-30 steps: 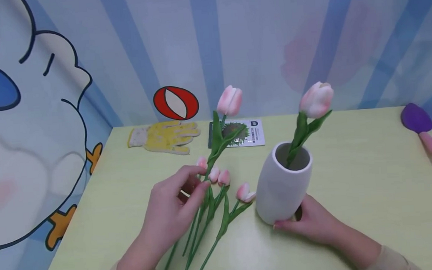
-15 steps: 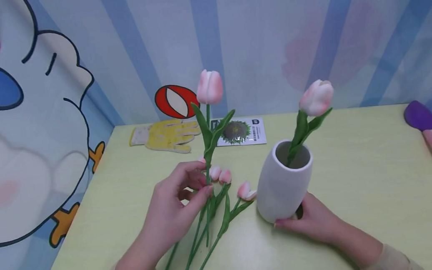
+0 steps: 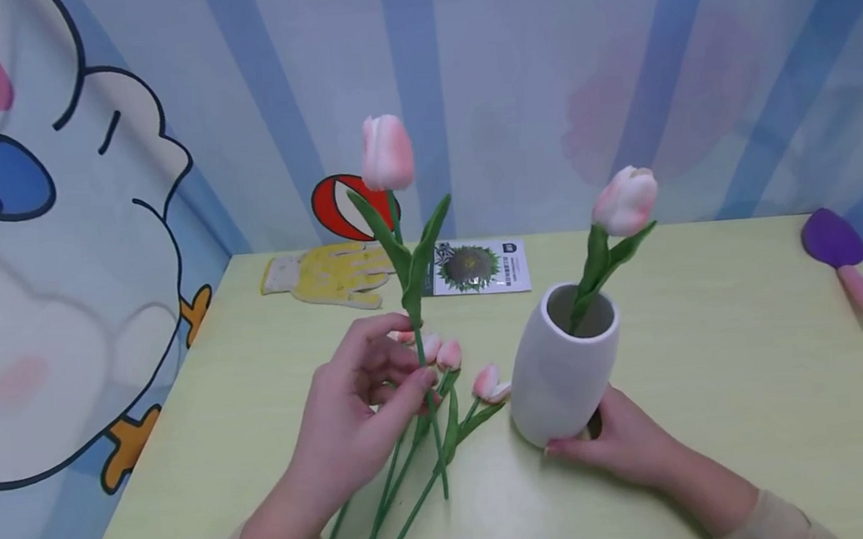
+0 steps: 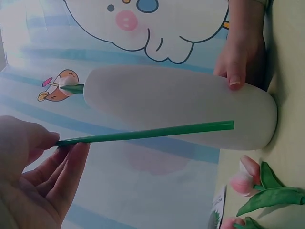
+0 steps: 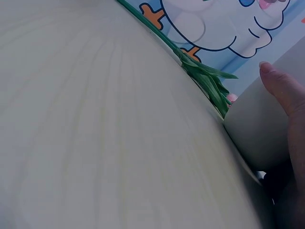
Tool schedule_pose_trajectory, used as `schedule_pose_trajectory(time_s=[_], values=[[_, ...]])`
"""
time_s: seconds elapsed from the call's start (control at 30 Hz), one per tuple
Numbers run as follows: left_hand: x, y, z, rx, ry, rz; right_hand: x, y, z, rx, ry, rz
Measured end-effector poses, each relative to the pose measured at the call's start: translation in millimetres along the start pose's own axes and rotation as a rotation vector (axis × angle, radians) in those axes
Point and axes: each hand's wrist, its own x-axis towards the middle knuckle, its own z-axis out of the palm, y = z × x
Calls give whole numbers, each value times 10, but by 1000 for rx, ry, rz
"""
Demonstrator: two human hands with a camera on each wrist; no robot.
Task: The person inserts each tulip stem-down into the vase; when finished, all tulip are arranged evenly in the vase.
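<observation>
Between thumb and fingers, my left hand (image 3: 358,408) pinches the stem of a pink-and-white artificial tulip (image 3: 387,154), bloom up, leaves just above the fingertips. In the left wrist view the cut end of its green stem (image 4: 190,129) overlaps the vase. My right hand (image 3: 632,447) holds the white vase (image 3: 560,390) low down near its base, thumb in front; the fingers behind are hidden. One tulip (image 3: 625,202) stands in the vase, leaning right. Several more tulips (image 3: 448,355) lie on the table beneath and beside my left hand, stems toward me.
At the table's back edge lie a yellow-and-white work glove (image 3: 330,276) and a seed packet (image 3: 480,266) with a plant picture. A purple trowel (image 3: 835,237) with a pink handle lies at the far right. A printed wall backdrop (image 3: 502,89) rises behind.
The tulip in my left hand has swung from leaning right to nearly upright, its bloom moving up and left while the stem's lower end came right. My right hand still holds the vase.
</observation>
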Motion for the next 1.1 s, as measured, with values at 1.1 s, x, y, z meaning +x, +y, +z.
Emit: schedule_pose_trajectory(time_s=[1.1], values=[[52,294,172,-131,45,59,17,-30,-13,-28,5,10]])
